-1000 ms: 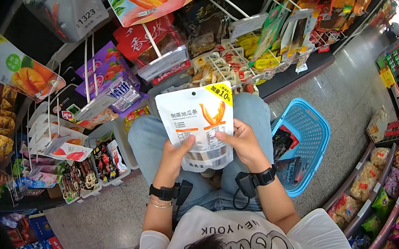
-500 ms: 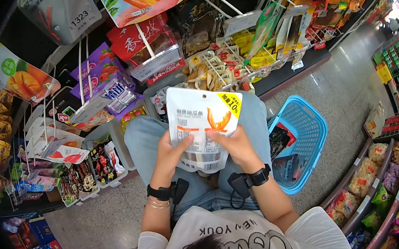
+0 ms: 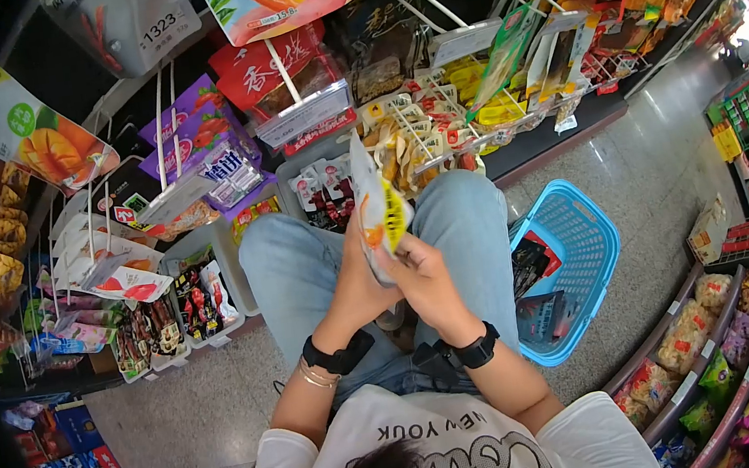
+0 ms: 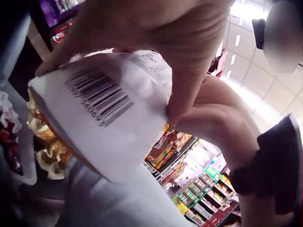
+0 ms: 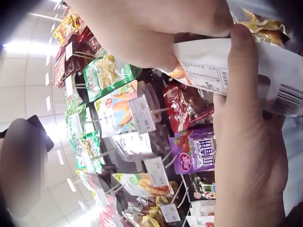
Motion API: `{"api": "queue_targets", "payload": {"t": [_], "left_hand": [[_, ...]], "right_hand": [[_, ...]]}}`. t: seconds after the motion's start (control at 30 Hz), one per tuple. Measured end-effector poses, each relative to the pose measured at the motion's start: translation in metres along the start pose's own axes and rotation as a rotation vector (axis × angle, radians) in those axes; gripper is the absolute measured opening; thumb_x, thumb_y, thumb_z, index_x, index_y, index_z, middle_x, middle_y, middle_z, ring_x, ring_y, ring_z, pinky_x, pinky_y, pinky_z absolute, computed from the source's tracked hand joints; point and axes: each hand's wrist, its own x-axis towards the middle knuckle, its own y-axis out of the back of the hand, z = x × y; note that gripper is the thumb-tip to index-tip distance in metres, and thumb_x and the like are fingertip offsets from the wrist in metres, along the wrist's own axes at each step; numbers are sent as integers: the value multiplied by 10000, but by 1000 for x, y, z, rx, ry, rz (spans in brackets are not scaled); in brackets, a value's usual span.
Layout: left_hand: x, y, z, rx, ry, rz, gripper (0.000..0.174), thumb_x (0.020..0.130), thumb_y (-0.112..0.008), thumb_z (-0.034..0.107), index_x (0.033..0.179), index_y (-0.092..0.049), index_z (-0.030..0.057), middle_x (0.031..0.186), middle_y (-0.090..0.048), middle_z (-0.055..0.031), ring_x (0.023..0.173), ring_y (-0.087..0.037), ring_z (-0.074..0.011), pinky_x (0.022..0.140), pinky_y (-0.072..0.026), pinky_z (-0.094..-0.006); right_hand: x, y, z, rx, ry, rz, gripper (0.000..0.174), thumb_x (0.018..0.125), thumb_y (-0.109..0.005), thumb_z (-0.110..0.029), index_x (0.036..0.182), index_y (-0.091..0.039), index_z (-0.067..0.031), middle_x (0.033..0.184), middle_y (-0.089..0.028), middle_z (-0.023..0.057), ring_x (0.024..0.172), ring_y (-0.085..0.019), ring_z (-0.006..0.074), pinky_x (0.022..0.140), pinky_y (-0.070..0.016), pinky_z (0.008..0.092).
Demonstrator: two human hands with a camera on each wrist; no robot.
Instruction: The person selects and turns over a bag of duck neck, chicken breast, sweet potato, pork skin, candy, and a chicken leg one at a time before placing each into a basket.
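Between the knees, a white snack pouch (image 3: 379, 210) with a yellow corner and an orange picture is held up, turned almost edge-on to the head camera. My left hand (image 3: 363, 268) grips its left side; the right wrist view shows that thumb (image 5: 242, 56) lying across the printed panel. On the other side my right hand (image 3: 427, 284) holds the pouch, fingers bent at its edge. A barcode (image 4: 102, 97) on the white pouch faces the left wrist camera. Some fingers are hidden behind the pouch.
A blue basket (image 3: 594, 254) with dark packages stands on the floor to the right. Ahead are hanging snack bags, including a purple one (image 3: 220, 155), and bins (image 3: 245, 320) of small packets. Shelves of packaged food (image 3: 687, 345) line the lower right.
The pouch was facing the head camera, with both thumbs on its front; it has turned to nearly edge-on. Both hands have come closer together around it.
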Motion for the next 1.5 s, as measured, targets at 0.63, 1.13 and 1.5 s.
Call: {"api": "queue_targets", "payload": {"t": [0.63,1.13,1.5], "left_hand": [[-11,27,-21,-702,342,316,390,838,-666,122,1166,-516,-27,1116,-592,-87,989,-565,-135,860,-452,-277],[-3,27,5,-683,343,284,374,857,-648,155,1153,-525,-38,1108,-600,-85,979,-569,-134,857,-443,-275],[33,-7,37,-572,212,171,334,854,-660,181,1093,-577,-37,1044,-631,-70,931,-575,-107,827,-446,-259]], "right_hand": [[21,46,12,-8,-6,-55,375,786,-696,-48,1120,-542,26,1090,-602,78,960,-567,115,836,-468,280],[13,52,9,60,-99,-16,296,789,-712,-86,1049,-597,-1,960,-651,30,808,-592,64,694,-489,217],[-12,92,-38,-13,-7,91,301,779,-707,-48,1048,-593,26,991,-654,62,875,-604,94,778,-491,250]]}}
